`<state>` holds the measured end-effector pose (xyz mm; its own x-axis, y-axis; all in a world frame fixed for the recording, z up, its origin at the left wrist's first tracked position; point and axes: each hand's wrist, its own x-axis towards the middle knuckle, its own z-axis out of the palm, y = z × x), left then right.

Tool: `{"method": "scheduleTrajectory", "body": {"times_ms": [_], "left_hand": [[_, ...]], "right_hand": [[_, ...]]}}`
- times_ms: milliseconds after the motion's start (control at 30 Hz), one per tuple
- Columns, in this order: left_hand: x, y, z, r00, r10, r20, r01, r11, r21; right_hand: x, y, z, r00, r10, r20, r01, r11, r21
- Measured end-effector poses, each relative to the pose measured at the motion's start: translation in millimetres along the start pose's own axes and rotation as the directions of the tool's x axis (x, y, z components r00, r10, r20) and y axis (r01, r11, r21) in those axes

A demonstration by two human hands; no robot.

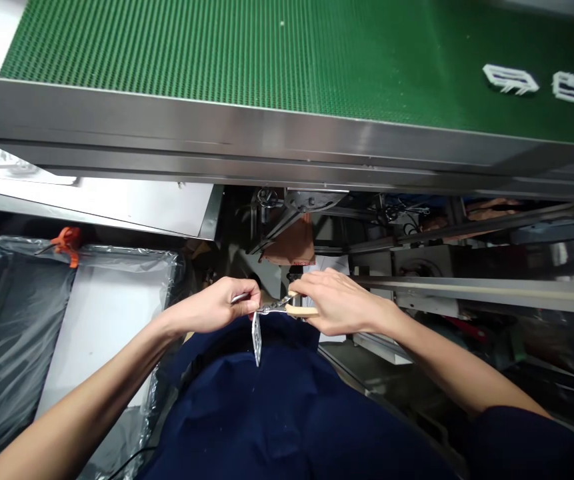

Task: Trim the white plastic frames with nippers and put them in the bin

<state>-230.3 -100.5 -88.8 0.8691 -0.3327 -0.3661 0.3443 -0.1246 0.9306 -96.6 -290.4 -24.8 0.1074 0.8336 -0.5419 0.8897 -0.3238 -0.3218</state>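
In front of my waist, my left hand (231, 305) is closed in a pinch on a thin white plastic part (257, 341), which hangs down from the fingertips nearly edge-on. A short dark metal rod (240, 298) also pokes out between those fingers; what it belongs to is hidden. My right hand (339, 303) grips a pair of cutting pliers (303, 311) by their cream handles. The handles are spread, and the metal jaws point left to the top of the white part, beside my left fingertips. Whether the jaws touch it, I cannot tell.
A green conveyor belt (207, 53) with a metal side rail (247, 127) runs across the front. Two white plastic parts (511, 79) lie on its right end. At left are a white table (157, 203), a plastic-lined bin (167, 257) and an orange clamp (68, 241). Machine framing (467, 287) stands right.
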Motion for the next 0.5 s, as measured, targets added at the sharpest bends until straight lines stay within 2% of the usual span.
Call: {"method": "scheduleTrajectory", "body": {"times_ms": [267, 500], "left_hand": [[3.9, 7.8, -0.8, 0.999, 0.011, 0.048, -0.013, 0.999, 0.031], [6.6, 12.3, 1.9, 0.997, 0.037, 0.075, -0.038, 0.999, 0.014]], "right_hand": [[4.5, -1.8, -20.0, 0.996, -0.060, 0.066, 0.069, 0.987, -0.143], [7.8, -1.2, -28.8, 0.991, -0.057, 0.117, 0.076, 0.983, -0.169]]}}
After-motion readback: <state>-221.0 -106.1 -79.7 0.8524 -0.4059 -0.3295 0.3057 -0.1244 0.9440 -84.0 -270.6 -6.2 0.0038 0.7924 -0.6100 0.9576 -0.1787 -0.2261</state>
